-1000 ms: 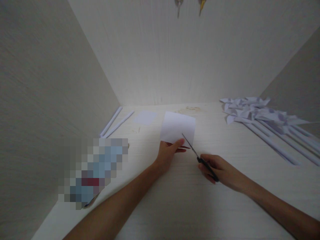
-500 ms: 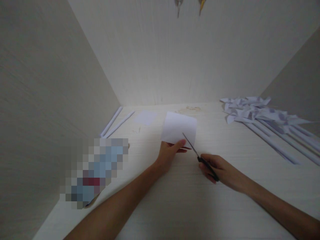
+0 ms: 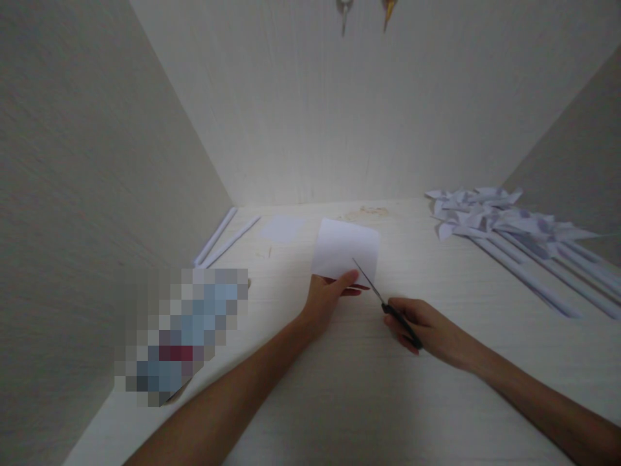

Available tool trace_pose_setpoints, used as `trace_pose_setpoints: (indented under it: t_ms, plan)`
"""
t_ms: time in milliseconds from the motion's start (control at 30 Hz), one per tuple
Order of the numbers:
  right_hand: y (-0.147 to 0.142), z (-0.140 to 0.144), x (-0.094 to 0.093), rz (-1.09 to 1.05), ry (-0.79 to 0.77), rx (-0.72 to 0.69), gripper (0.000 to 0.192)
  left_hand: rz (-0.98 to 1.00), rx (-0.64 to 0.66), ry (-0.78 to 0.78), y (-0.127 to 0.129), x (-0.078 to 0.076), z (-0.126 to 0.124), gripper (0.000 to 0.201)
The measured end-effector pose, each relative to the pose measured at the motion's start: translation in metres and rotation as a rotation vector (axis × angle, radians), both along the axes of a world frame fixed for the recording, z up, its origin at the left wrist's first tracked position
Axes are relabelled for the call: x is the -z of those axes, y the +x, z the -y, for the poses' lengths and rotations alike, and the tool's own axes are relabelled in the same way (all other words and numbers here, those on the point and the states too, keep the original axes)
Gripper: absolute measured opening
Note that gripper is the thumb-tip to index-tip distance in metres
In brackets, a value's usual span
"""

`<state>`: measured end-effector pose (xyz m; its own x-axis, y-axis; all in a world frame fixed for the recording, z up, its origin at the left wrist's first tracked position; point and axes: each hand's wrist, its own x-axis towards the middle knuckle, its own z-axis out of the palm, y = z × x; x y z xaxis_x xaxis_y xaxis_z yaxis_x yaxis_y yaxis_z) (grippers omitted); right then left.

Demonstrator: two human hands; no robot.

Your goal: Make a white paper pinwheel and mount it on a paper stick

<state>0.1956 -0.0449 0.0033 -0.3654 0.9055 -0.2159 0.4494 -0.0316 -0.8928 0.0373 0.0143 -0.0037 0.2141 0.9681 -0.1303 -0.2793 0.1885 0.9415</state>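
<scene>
Between the thumb and fingers of my left hand (image 3: 327, 299) is the lower edge of a white, roughly square sheet of paper (image 3: 344, 249), raised over the table. My right hand (image 3: 414, 323) grips black-handled scissors (image 3: 400, 323). Their thin metal blades point up and to the left and cross the paper's lower right part, close to my left thumb. Whether the blades are cutting into the sheet I cannot tell.
Two rolled paper sticks (image 3: 228, 243) lie by the left wall, beside a flat paper square (image 3: 283, 228). A pixelated item (image 3: 189, 336) rests nearer on the left. Several paper pinwheels on sticks (image 3: 504, 220) are piled at right. Keys (image 3: 388, 13) show at the top.
Almost nothing differs. The whole picture has shifted very slightly, and both hands keep their hold on the paper and the scissors.
</scene>
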Motion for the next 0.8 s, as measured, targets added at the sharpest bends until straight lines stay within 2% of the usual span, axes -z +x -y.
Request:
trace_pose_setpoints:
  t_ms: [233,367,433,567,633,800]
  plan:
    - [0.000,-0.001,0.000,-0.025,0.009,-0.002,0.034,0.004,0.010,0.004,0.000,-0.001,0.001,0.022]
    - [0.004,-0.004,0.005,-0.040,0.013,-0.005,0.033,0.100,-0.076,-0.007,-0.007,-0.004,-0.003,0.031]
    - [0.007,-0.005,0.007,-0.031,0.009,-0.025,0.034,0.156,-0.080,-0.013,-0.017,-0.006,-0.008,0.032]
    - [0.011,-0.007,0.004,-0.014,-0.048,-0.114,0.034,0.112,0.036,-0.055,-0.046,-0.010,-0.023,0.019]
    - [0.011,-0.006,0.001,-0.006,-0.066,-0.145,0.033,0.031,0.155,-0.056,-0.058,-0.011,-0.029,0.018]
    - [0.009,-0.005,-0.003,-0.001,-0.085,-0.162,0.033,-0.170,0.310,-0.035,-0.067,-0.010,-0.034,0.020]
